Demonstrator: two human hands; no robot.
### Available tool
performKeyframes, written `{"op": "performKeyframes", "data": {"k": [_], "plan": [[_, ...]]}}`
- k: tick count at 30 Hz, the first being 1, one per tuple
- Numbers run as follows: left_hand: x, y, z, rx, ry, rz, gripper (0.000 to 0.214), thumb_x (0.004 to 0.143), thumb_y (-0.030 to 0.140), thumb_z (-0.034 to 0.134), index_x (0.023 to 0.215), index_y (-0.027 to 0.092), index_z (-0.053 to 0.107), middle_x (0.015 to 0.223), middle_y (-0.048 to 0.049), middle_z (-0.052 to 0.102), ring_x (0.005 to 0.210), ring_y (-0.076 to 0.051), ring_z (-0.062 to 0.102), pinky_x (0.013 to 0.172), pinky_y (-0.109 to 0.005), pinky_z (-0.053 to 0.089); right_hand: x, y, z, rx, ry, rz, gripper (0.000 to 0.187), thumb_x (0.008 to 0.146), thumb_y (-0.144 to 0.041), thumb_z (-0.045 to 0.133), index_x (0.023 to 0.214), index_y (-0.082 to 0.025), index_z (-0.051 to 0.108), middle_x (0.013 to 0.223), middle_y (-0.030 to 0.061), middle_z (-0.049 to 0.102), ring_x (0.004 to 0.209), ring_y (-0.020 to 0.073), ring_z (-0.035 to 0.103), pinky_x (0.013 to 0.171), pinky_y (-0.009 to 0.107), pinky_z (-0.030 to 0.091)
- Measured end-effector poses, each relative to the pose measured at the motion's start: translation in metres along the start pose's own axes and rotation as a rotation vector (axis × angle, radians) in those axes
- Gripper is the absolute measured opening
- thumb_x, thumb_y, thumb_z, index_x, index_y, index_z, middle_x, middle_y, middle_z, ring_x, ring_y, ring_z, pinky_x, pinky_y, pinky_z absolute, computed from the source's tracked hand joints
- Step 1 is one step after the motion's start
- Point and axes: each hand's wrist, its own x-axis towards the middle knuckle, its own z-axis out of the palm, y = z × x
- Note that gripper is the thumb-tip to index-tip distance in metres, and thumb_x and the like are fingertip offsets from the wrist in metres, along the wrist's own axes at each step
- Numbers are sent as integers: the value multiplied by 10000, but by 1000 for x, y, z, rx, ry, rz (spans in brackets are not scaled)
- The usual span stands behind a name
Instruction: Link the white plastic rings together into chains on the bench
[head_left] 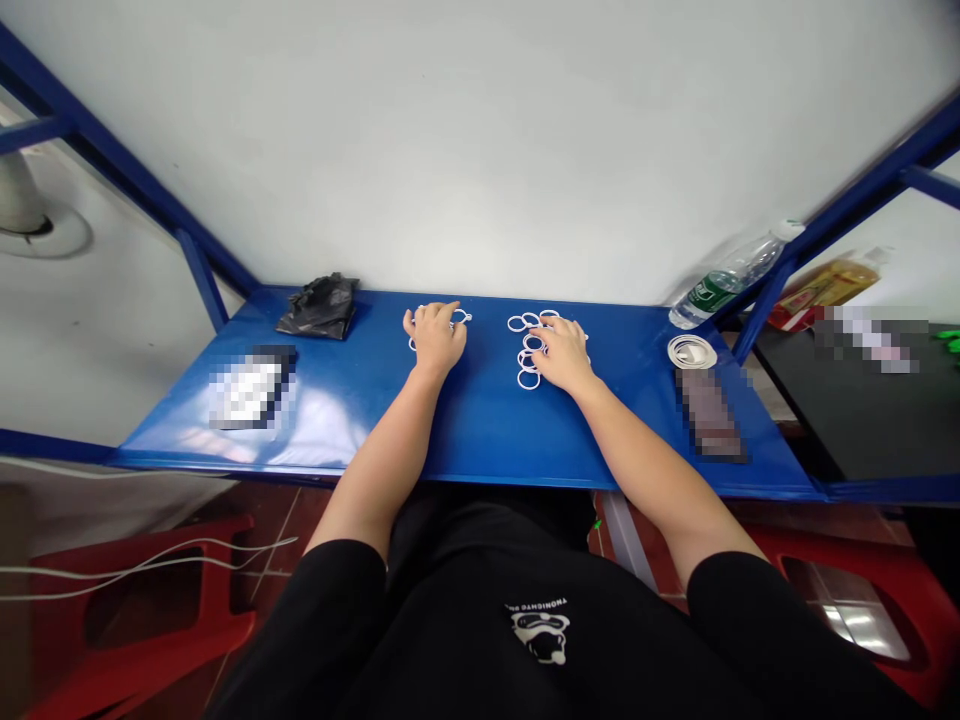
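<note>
Several thin white rings (529,380) lie in a loose, overlapping cluster on the blue tabletop (480,420). My right hand (566,355) rests over the right side of that cluster, thumb and index finger apart at its rings; some rings are hidden beneath the palm. To the left, a smaller group of white rings (461,316) shows around the fingers of my left hand (439,338). That hand lies palm down with its fingers spread, covering part of the group. I see no ring lifted off the table by either hand.
A crumpled black plastic bag (320,306) sits at the back left, above a blurred flat object (253,388). On the right are a clear bottle (735,275), a coiled white cable (691,352) and a blurred dark object (711,415). Blue frame bars flank the table.
</note>
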Motion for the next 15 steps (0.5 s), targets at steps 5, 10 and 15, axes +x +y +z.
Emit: {"op": "performKeyframes", "data": {"k": [5,10,15], "plan": [[-5,0,9,-66,-36,97,199,925,260,663,1075,260,795,1178,-121,756,1192,-349,604,1183,-619,316,1,11,5,43,-34,89,77,847,-297,748,818,-274,816,1338,94,721,1294,390,584,1166,731,358],[-7,10,7,-91,-158,236,237,978,343,651,1121,218,793,1158,-123,763,1138,-311,647,1081,-497,448,1,4,3,27,-41,70,77,838,-254,769,765,-259,790,1353,90,721,1309,389,581,1154,717,371],[-12,26,3,-160,-287,384,332,1021,348,606,1261,166,746,1113,-114,780,1075,-276,686,1039,-438,504,1,-8,-8,92,62,-21,106,945,-272,701,921,-256,803,1383,114,690,1309,365,586,1162,670,408]]}}
